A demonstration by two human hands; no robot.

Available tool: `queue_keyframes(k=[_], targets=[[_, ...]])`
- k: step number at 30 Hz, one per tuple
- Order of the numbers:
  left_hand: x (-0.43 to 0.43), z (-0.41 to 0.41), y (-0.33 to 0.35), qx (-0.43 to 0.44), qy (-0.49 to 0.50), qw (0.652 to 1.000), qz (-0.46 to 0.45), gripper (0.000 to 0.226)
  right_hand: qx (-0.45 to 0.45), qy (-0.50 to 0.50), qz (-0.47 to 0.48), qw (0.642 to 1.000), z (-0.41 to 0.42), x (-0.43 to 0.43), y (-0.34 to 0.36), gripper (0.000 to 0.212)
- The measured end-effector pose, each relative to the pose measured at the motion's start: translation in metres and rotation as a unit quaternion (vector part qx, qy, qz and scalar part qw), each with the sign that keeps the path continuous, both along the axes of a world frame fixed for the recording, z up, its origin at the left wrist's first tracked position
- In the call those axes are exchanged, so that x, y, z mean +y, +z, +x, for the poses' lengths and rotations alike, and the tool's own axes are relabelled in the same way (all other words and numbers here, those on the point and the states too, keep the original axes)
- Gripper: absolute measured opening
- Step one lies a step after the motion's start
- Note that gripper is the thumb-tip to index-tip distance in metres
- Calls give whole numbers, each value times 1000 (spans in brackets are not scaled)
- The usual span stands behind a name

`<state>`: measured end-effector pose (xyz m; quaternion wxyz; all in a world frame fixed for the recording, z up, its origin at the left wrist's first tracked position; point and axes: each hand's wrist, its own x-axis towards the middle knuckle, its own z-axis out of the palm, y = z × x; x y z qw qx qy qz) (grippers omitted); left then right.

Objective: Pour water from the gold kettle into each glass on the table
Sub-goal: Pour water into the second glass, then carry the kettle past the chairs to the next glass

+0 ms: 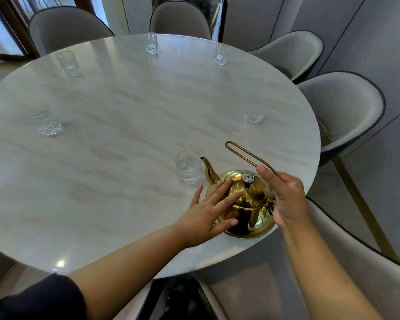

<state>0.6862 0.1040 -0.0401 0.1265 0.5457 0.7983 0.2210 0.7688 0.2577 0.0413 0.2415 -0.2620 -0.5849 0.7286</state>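
The round marble table [125, 135] is filling my whole view, with grey padded chairs [346, 107] tucked in around its far and right sides. Down by the near edge, on my right, the gold kettle [247, 218] is standing on the tabletop, and both hands are on it. My hands are apart, one on each side of the pot. My left hand [208, 211] is lying flat, fingers straight and spread, resting across the lid and the shoulder of the kettle. My right hand [286, 199] is curling round the lower end of the wire handle [243, 153], thumb pointing up along it. The loop of the handle is tilting up and away from me. The spout [209, 169] is pointing left, its tip just beside the rim of the nearest glass [188, 168], which is standing upright close to the kettle. The rest are ringing the table well apart: the left glass [45, 121], the far-left glass [68, 63], the far glass [151, 43], the far-right glass [220, 55] and the right glass [254, 113]. The little dark lid knob [247, 177] is showing between my two hands.
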Motion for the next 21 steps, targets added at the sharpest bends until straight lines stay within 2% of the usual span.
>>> queue_keyframes(k=[12, 21], targets=[[-39, 83, 10, 36, -21, 999, 12, 62, 42, -28, 0, 999, 87, -40, 11, 56], [-95, 136, 21, 31, -123, 991, 40, 62, 64, -93, -4, 994, 170, -120, 19, 39]])
